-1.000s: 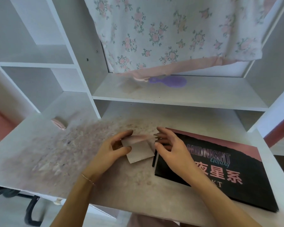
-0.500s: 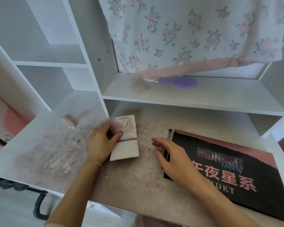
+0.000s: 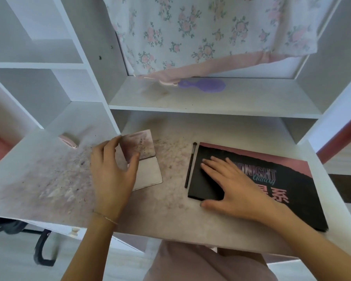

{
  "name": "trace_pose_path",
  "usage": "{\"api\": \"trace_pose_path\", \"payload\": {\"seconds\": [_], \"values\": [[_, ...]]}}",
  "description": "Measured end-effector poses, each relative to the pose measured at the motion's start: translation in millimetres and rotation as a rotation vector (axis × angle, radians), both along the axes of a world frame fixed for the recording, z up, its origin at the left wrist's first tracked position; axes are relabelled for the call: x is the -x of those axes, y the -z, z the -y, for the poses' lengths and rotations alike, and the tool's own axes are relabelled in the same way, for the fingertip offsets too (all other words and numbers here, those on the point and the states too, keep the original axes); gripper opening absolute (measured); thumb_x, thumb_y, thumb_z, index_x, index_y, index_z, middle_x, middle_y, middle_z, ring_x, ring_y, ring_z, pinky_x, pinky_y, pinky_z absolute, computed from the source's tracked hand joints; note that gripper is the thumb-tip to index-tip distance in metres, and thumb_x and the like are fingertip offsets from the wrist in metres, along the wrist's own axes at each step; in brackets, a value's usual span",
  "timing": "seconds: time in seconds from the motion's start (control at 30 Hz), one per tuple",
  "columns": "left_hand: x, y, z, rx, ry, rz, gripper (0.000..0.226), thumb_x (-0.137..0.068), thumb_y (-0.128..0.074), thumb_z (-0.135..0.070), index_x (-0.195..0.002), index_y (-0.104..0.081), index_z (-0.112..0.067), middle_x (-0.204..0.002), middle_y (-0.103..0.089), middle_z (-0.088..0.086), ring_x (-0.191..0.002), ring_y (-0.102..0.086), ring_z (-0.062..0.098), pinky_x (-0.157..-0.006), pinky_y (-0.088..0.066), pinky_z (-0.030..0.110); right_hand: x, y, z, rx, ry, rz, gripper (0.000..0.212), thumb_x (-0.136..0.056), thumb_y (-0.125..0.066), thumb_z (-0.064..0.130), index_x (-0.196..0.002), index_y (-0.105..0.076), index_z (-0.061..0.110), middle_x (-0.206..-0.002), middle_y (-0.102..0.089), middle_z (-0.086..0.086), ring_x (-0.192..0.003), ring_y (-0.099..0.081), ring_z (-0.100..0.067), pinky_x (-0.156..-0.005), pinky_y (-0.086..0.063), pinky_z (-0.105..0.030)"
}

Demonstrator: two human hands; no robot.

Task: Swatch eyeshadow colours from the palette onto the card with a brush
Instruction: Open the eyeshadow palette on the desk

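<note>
Left hand [image 3: 111, 175] grips the card [image 3: 148, 173], right hand [image 3: 237, 183] flat on the shut palette [image 3: 304, 203].
Setup, I judge — next: open it, lift the brush [image 3: 189, 165].

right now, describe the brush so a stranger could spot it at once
On the stained desk, find the big black and pink palette under the right hand. The brush lies just beside its left edge, the only thin black stick there.

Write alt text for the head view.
A person's left hand holds open a smudged folded card on a powder-stained desk while the right hand rests flat on a closed black Midnight Galaxy eyeshadow palette. A makeup brush lies untouched between them.
</note>
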State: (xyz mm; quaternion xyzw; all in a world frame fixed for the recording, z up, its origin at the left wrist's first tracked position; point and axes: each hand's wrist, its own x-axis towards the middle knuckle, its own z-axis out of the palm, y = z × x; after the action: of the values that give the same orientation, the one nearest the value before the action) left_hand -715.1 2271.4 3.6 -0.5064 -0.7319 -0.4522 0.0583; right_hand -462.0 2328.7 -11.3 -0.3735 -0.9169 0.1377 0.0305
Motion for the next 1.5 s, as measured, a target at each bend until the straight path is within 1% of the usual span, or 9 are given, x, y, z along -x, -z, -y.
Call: {"api": "trace_pose_path", "payload": {"seconds": [0.1, 0.23, 0.47, 0.6, 0.7, 0.93, 1.13, 1.3, 1.5], "values": [[-18.0, -2.2, 4.6, -0.061, 0.065, -0.010, 0.040, -0.079, -0.068, -0.019, -0.114, -0.056, -0.005, -0.109, -0.053, 0.016, -0.101, -0.049, 0.027, -0.088, -0.039, 0.027, -13.4, 0.7, 4.6, -0.048, 0.023, 0.099, 0.091, -0.075, -0.035, 0.076, -0.144, 0.005, 0.031, -0.149, 0.015, 0.015, -0.133, 0.024, -0.002, -0.107, 0.023, -0.026], [-43.4, 0.4, 0.2, 0.009, 0.249, -0.001, 0.030, -0.081, -0.066, -0.019, -0.107, -0.060, -0.007, -0.108, -0.055, 0.012, -0.100, -0.049, 0.018, -0.087, -0.040, 0.026, -15.1, -2.7, 7.5, -0.101, 0.060, 0.081, 0.079, -0.081, -0.038, 0.066, -0.145, -0.011, 0.028, -0.156, -0.002, 0.004, -0.141, 0.007, -0.009, -0.112, 0.013, -0.030], [-65.9, 12.4, -8.4, 0.225, 0.611, 0.098, 0.017, -0.088, -0.056, -0.023, -0.101, -0.061, -0.032, -0.096, -0.056, -0.024, -0.095, -0.053, -0.009, -0.082, -0.038, 0.004, -12.4, -24.3, 2.3, -0.073, 0.014, 0.093, 0.065, -0.087, -0.041, 0.054, -0.143, -0.023, 0.028, -0.154, -0.015, 0.002, -0.142, -0.009, -0.013, -0.115, -0.007, -0.031], [-66.4, -0.9, -26.3, 0.203, 0.661, 0.259, 0.018, -0.091, -0.049, -0.025, -0.098, -0.056, -0.039, -0.096, -0.058, -0.027, -0.096, -0.052, -0.013, -0.078, -0.039, 0.002, -11.1, -61.5, -9.4, -0.070, 0.055, -0.032, 0.050, -0.089, -0.041, 0.050, -0.133, -0.044, 0.028, -0.141, -0.044, 0.008, -0.126, -0.041, -0.009, -0.103, -0.038, -0.032], [-68.9, -12.5, -43.3, 0.195, 0.697, 0.336, 0.018, -0.093, -0.042, -0.028, -0.101, -0.055, -0.038, -0.100, -0.060, -0.022, -0.098, -0.053, -0.011, -0.078, -0.039, 0.003, -8.7, -84.0, -18.6, -0.143, 0.082, -0.048, 0.038, -0.092, -0.041, 0.046, -0.120, -0.055, 0.025, -0.120, -0.061, 0.005, -0.106, -0.056, -0.014, -0.087, -0.046, -0.032], [-85.4, -33.9, -64.2, 0.038, 0.752, 0.338, 0.018, -0.093, -0.045, -0.020, -0.104, -0.059, -0.025, -0.096, -0.063, -0.014, -0.090, -0.055, -0.011, -0.079, -0.039, 0.005, -9.6, -107.7, -30.2, -0.506, 0.282, -0.154, 0.032, -0.094, -0.038, 0.043, -0.100, -0.062, 0.023, -0.090, -0.068, 0.004, -0.081, -0.062, -0.020, -0.063, -0.041, -0.031], [-102.9, -22.6, -60.9, -0.030, 0.674, 0.369, 0.014, -0.093, -0.047, -0.020, -0.095, -0.059, -0.025, -0.081, -0.063, -0.012, -0.078, -0.059, -0.001, -0.064, -0.044, 0.010, -15.3, -105.0, -34.6, -0.543, 0.244, -0.211, 0.030, -0.093, -0.042, 0.038, -0.099, -0.066, 0.021, -0.082, -0.067, 0.002, -0.077, -0.062, -0.021, -0.058, -0.036, -0.029], [-110.5, -19.6, -71.8, 0.118, 0.581, 0.402, 0.015, -0.094, -0.046, -0.020, -0.089, -0.058, -0.028, -0.084, -0.063, -0.011, -0.078, -0.058, -0.004, -0.067, -0.043, 0.007, -14.2, -82.6, -46.0, -0.450, 0.296, -0.225, 0.032, -0.094, -0.043, 0.032, -0.119, -0.059, 0.018, -0.113, -0.064, -0.001, -0.105, -0.053, -0.018, -0.087, -0.033, -0.030], [-100.1, -14.7, -81.9, 0.399, 0.583, 0.497, 0.028, -0.093, -0.048, -0.021, -0.118, -0.055, -0.011, -0.089, -0.062, -0.008, -0.086, -0.058, 0.002, -0.061, -0.041, 0.000, -22.5, -51.1, -35.9, -0.336, 0.330, -0.081, 0.044, -0.095, -0.036, 0.032, -0.138, -0.035, 0.026, -0.145, -0.035, -0.002, -0.137, -0.021, -0.019, -0.113, -0.007, -0.041]]}}
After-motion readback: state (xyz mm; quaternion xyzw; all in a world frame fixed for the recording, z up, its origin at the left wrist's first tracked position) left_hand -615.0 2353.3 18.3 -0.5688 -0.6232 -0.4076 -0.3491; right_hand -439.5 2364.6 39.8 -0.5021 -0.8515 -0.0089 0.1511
